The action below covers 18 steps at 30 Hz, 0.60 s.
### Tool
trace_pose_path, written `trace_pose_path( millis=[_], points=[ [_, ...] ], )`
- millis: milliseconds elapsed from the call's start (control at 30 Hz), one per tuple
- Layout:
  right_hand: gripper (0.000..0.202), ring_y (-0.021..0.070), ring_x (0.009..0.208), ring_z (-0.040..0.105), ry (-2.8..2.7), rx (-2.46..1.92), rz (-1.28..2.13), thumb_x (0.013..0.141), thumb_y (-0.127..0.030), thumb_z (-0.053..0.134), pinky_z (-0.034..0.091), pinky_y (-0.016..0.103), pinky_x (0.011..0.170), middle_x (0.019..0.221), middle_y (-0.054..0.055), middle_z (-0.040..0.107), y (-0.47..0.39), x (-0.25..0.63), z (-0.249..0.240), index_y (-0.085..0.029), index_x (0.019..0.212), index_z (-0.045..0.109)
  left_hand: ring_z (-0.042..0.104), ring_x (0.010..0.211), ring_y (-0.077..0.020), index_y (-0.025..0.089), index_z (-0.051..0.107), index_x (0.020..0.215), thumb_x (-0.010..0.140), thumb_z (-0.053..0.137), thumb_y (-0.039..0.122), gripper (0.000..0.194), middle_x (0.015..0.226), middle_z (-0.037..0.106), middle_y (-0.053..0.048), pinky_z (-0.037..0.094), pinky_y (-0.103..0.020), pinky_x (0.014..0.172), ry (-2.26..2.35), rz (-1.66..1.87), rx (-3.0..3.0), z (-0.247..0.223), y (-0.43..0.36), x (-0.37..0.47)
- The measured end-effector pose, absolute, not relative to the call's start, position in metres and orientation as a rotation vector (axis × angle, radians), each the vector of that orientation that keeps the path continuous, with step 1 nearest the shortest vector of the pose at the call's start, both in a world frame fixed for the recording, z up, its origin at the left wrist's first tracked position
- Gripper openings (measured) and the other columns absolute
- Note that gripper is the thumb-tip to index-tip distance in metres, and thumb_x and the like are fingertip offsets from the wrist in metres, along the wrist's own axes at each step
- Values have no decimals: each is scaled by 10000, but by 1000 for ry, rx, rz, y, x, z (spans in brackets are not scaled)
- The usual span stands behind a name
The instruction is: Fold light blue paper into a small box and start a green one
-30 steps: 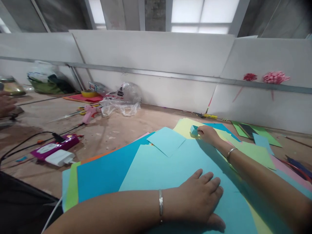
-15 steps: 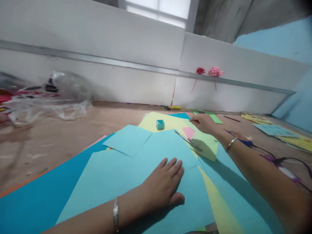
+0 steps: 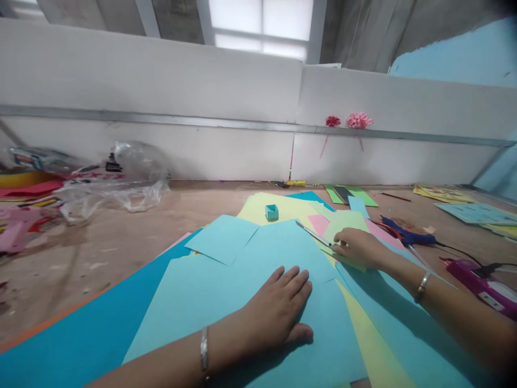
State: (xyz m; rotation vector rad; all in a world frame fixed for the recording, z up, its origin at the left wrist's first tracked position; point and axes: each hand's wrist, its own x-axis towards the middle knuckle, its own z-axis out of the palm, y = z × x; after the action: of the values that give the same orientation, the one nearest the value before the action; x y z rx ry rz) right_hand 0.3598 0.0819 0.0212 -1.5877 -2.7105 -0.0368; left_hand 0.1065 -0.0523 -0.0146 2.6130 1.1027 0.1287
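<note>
My left hand (image 3: 278, 307) lies flat, fingers stretched out, on a large light-blue paper sheet (image 3: 210, 302). Over on the right, the curled fingertips of my right hand (image 3: 357, 247) close on the near end of a slim silvery pen (image 3: 313, 233), which rests on the papers. The pen's far tip points away to the left. Beneath my right hand is a pale green paper piece (image 3: 349, 220), with a pink paper piece (image 3: 318, 222) beside it. A small light-blue folded paper box (image 3: 272, 213) stands on the yellow paper (image 3: 252, 206) farther back.
Purple (image 3: 482, 285) and dark-blue (image 3: 407, 231) corded tools lie at the right. A clear plastic bag (image 3: 137, 172) and a pink glue gun (image 3: 18, 226) are at the left. Two paper flowers (image 3: 358, 120) hang on the white wall panel behind.
My right hand has come back toward me and down, from beyond the pink paper to the pen's near end. My left hand stays flat on the sheet. The view has tilted and shifted.
</note>
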Motion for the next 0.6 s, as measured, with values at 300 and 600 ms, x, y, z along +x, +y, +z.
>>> trace_pose_path(
  millis=[300,600],
  points=[
    [208,214,758,623,-2697,-1708,-172,773,-112,516,346,279,587,828,118,695,82,369,30,-162,741,716,194,1473,-365,123,283,1524,942,391,638,784,1590,206,-185,175,-579,1179,1117,40,2641,-11,-52,110],
    [189,216,654,603,-2760,-1463,-55,809,-284,585,366,288,618,621,90,633,71,395,44,-179,738,725,330,1410,-382,70,406,1436,897,505,636,787,1529,373,-216,231,-539,1155,1110,277,2722,-12,-59,109]
  ],
)
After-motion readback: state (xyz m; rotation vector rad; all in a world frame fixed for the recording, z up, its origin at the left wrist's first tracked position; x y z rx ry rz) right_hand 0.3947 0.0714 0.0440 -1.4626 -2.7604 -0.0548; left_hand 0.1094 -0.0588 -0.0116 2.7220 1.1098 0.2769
